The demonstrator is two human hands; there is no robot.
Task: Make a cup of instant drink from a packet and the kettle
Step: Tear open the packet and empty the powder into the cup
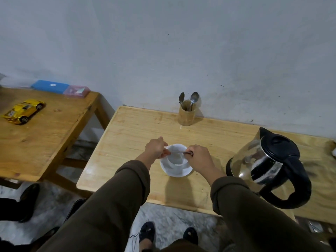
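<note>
The light wooden table [138, 128] carries three items. A white cup [175, 165] stands near the centre, toward the front edge. A glass kettle [267, 166] with black lid and handle stands toward the right edge. A wooden holder [187, 114] with two spoons [193, 98] stands at the back edge.

Pale grey scuffed wall [163, 42] behind two light wooden tables [138, 128], second table [45, 135] at left, mottled grey stone floor [172, 220] below.
</note>
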